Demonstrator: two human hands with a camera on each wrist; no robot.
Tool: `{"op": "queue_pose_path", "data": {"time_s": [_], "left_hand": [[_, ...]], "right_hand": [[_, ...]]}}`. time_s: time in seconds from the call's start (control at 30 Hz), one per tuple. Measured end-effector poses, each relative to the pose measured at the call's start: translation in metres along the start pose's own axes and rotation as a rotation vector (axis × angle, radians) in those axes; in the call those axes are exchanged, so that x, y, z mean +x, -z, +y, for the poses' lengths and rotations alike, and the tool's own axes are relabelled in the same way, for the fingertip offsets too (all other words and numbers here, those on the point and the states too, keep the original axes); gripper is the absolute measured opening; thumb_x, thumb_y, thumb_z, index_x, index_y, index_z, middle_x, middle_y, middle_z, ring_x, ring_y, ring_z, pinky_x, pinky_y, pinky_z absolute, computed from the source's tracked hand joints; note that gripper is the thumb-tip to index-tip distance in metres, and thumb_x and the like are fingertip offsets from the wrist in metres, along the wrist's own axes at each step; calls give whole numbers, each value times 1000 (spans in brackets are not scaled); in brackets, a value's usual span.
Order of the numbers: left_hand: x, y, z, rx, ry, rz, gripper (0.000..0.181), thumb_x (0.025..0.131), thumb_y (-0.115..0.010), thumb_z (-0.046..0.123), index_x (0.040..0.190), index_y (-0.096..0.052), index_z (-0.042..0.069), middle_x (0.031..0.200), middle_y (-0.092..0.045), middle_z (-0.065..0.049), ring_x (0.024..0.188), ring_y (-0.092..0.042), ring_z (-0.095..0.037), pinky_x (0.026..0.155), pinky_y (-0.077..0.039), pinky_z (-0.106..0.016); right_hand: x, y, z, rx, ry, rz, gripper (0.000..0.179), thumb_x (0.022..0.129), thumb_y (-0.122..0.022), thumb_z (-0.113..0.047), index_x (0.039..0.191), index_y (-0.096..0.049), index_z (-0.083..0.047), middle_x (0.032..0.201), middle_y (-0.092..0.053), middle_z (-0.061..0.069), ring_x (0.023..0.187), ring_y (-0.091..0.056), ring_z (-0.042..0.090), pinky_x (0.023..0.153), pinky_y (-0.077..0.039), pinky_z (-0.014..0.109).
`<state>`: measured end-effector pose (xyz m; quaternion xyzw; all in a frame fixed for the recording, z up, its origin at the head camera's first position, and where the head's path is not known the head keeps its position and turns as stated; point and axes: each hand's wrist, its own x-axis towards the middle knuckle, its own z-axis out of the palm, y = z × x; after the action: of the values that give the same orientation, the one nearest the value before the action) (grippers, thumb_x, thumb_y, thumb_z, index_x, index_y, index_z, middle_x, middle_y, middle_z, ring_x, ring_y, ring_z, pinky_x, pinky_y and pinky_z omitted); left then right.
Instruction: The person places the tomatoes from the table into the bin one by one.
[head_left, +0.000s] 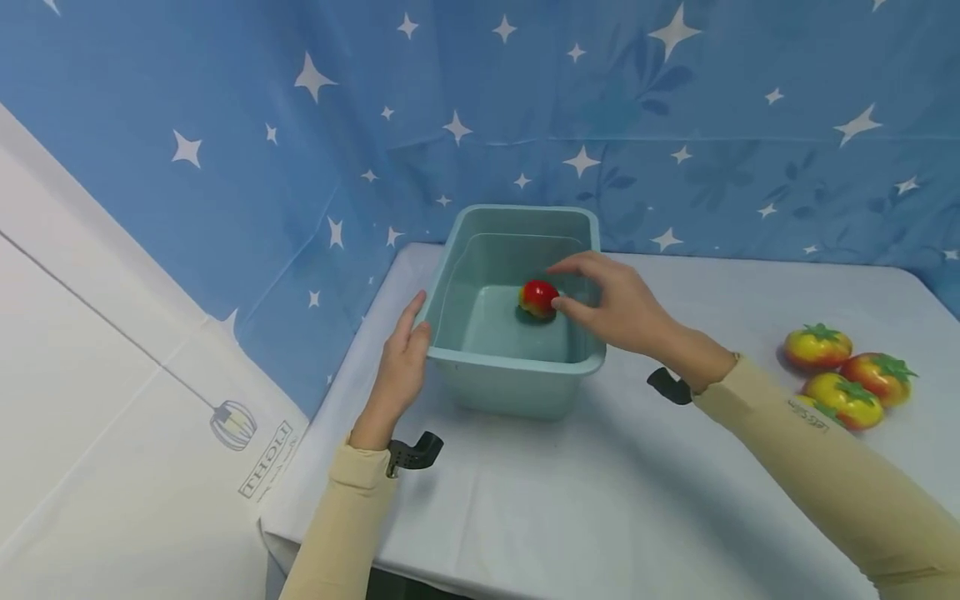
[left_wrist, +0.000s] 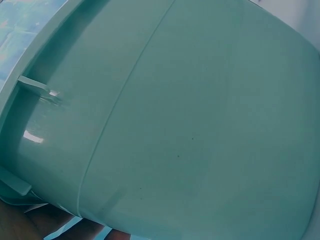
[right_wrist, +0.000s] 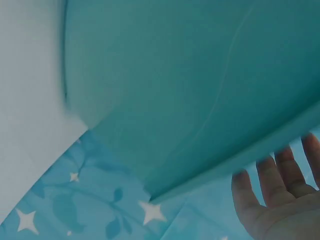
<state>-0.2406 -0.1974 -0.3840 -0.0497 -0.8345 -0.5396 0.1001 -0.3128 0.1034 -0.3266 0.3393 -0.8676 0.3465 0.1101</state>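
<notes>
Right of and below the right fingers (head_left: 585, 263) in the head view, dark print (head_left: 808, 415) on the tan sleeve (head_left: 832, 475) seems to read "Let's Slim". Left of and below the left fingers (head_left: 406, 325), 1 boxed word (head_left: 266, 458), turned around on white cloth (head_left: 90, 400), appears to read "LIGHT"; script beside it is illegible.

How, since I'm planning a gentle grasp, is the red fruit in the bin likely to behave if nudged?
The red fruit would probably roll, since its sides look rounded. Its glossy skin suggests it may be somewhat slippery. The walls of the bin around it would likely keep it from escaping.
</notes>
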Motion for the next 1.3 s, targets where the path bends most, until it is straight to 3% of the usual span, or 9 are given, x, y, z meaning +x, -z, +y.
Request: {"op": "queue_pose_path", "data": {"time_s": [0.4,0.53,0.77,0.9,1.07,1.13,1.3], "left_hand": [[-1,1,-1,-12,-15,2,52,104,-28,39,156,-21,33,157,-29,0,141,-33,-26,109,-30,-58],[-2,1,-1,-12,-21,0,52,104,-28,38,156,-21,34,157,-28,1,141,-34,-26,108,-31,-58],[-1,0,-1,-22,-17,-5,52,104,-27,40,155,-21,34,159,-23,7,144,-27,-21,111,-28,-56],[-1,0,-2,-16,-16,2,51,104,-27,39,155,-22,35,159,-24,6,144,-28,-22,111,-28,-56],[0,0,-4,-19,-27,7,50,105,-27,38,155,-22,34,158,-24,7,143,-29,-22,111,-28,-55],[0,0,-4,-23,-33,3,50,105,-27,37,155,-22,34,159,-23,7,143,-28,-21,111,-28,-55],[0,-1,-4,-26,-35,-2,51,105,-26,37,156,-21,33,159,-22,8,144,-27,-20,111,-28,-55]], "right_hand": [[-22,44,32,-68,-87,171,36,93,-67,-18,127,-63,-8,128,-60,11,115,-54,32,91,-44,58],[-35,64,44,-88,-166,188,38,94,-66,-23,129,-61,-9,131,-58,12,120,-53,36,93,-43,62],[-70,97,73,-65,-386,139,49,97,-58,-37,140,-52,-15,142,-49,16,125,-48,43,92,-38,69],[-90,104,86,-114,-459,110,51,97,-57,-41,139,-52,-11,137,-49,22,119,-51,48,83,-46,66],[-114,105,98,-130,-561,66,55,97,-54,-47,139,-50,-10,140,-43,28,119,-47,55,83,-45,67],[-123,104,102,-136,-587,62,57,97,-53,-48,138,-50,-9,140,-43,29,119,-47,56,86,-43,67],[-147,97,106,-159,-584,41,55,97,-56,-46,136,-52,-7,136,-44,31,113,-51,57,75,-52,61]]}}
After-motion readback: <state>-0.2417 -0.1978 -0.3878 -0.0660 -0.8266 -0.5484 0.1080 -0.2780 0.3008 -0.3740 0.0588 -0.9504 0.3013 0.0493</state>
